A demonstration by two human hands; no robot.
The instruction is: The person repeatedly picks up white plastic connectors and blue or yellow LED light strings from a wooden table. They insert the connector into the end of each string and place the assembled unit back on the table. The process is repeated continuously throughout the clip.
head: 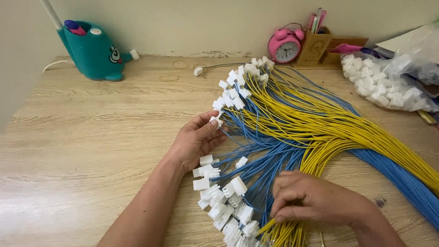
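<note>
A big fan of yellow and blue wires lies across the wooden table, many ending in small white plastic connectors. My left hand pinches one white connector at the left edge of the fan between thumb and fingers. My right hand rests lower down with fingers curled over blue and yellow wires near their bare ends. More white connectors are piled between my two hands.
A teal cartoon-shaped desk lamp base stands at the back left. A pink alarm clock and a wooden pen holder stand at the back. A clear bag of white connectors lies at the right.
</note>
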